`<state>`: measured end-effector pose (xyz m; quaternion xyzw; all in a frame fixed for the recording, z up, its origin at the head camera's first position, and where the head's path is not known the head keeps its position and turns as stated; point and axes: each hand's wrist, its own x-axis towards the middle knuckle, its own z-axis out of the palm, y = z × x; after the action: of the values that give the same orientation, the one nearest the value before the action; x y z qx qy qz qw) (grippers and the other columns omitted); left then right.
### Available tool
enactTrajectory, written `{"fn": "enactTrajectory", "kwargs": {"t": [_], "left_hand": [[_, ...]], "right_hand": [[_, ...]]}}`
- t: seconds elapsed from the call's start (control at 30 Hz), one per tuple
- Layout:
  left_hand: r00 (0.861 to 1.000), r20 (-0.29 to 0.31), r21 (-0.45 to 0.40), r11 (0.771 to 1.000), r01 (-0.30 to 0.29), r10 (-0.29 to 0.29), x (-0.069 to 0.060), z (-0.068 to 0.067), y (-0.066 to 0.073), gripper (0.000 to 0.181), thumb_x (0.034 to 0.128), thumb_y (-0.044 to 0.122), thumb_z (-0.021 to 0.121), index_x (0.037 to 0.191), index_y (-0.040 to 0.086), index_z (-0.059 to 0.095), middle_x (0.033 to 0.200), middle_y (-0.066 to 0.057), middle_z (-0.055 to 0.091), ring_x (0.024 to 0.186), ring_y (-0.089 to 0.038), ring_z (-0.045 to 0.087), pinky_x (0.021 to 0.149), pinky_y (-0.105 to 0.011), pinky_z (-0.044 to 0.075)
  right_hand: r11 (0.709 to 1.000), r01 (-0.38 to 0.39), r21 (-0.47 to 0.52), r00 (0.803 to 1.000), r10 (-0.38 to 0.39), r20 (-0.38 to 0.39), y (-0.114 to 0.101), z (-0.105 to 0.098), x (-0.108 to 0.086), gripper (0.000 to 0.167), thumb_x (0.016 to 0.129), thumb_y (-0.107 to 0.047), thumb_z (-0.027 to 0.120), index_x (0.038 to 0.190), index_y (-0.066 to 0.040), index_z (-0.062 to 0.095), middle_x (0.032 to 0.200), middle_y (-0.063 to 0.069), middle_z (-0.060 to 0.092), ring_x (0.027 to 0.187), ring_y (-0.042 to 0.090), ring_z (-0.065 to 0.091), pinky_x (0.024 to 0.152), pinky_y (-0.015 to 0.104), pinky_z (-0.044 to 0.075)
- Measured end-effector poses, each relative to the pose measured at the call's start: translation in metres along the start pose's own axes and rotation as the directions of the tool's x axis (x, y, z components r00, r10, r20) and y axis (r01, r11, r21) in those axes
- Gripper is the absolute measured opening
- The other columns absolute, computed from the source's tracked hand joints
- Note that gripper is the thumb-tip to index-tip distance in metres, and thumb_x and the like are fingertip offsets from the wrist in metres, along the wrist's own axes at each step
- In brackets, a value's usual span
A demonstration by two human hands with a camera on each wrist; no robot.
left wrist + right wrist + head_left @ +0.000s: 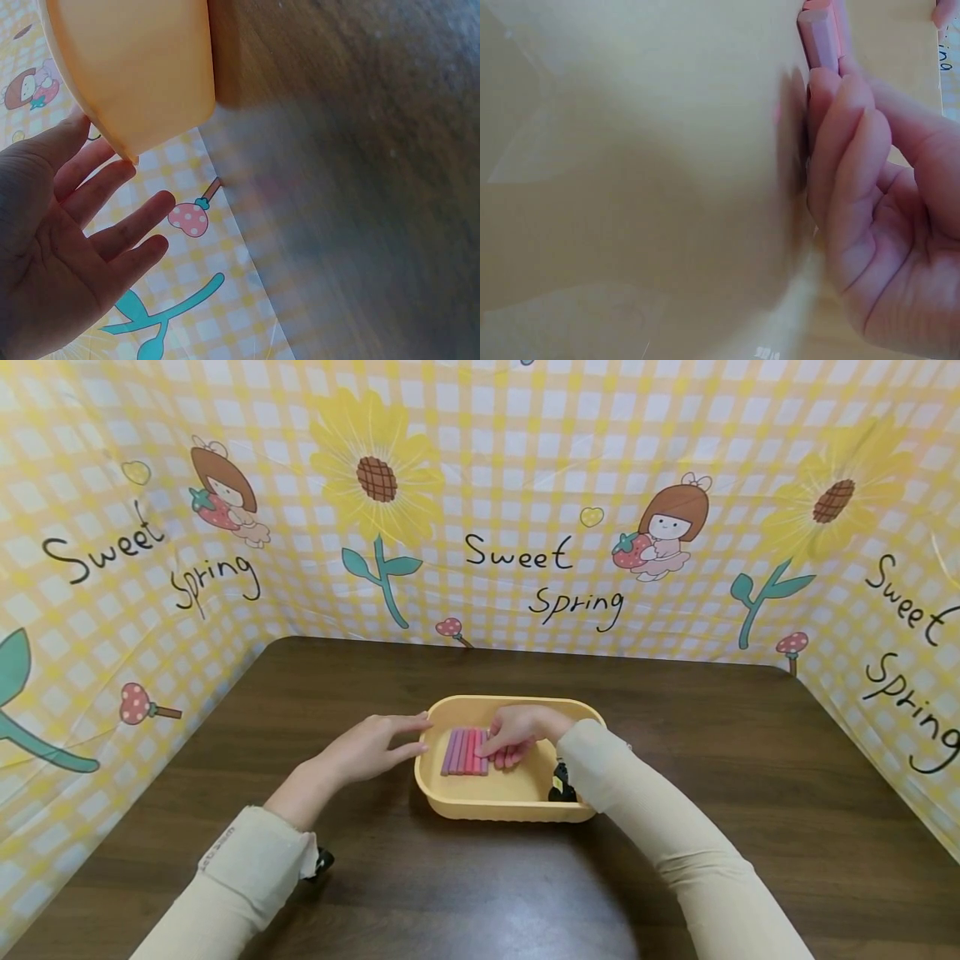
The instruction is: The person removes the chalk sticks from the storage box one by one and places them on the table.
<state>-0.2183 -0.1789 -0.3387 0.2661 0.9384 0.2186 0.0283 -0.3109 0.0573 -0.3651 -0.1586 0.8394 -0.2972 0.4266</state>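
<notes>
A yellow tray (510, 811) holds a row of pink and purple sticks (460, 752), lying side by side. My right hand (520, 732) is inside the tray at the row's right end, fingers curled, thumb on the sticks. In the right wrist view, the fingertips of that hand (870, 180) meet a purple stick (821, 34), which they appear to pinch. My left hand (367, 747) is at the tray's left edge with fingers spread. The left wrist view shows this hand (82, 232) with thumb and fingertips against the rim of the tray (150, 75).
A black object (561, 783) is seen at the tray's right end, by the right sleeve. The tray stands on a dark wooden table (337, 677). A yellow checked cloth (510, 468) with flowers and lettering surrounds the table at the back and sides.
</notes>
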Motion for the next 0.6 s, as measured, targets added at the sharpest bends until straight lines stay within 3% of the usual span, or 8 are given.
{"fn": "enactTrajectory", "kwargs": {"t": [0.6], "left_hand": [[1.000,0.005,-0.007,1.000,0.013,-0.013,0.0003,0.0003,-0.0009,0.044,0.0934,0.025,0.057,0.132,0.003,0.053,0.140,-0.013,0.048,0.128,-0.032,0.048,0.107,-0.049,0.039]], "right_hand": [[0.998,-0.014,0.060,0.998,0.011,0.054,-0.0006,-0.0033,-0.0023,0.025,0.092,-0.014,0.058,0.069,-0.005,0.064,0.059,0.000,0.064,0.048,0.004,0.056,0.048,0.012,0.048]]}}
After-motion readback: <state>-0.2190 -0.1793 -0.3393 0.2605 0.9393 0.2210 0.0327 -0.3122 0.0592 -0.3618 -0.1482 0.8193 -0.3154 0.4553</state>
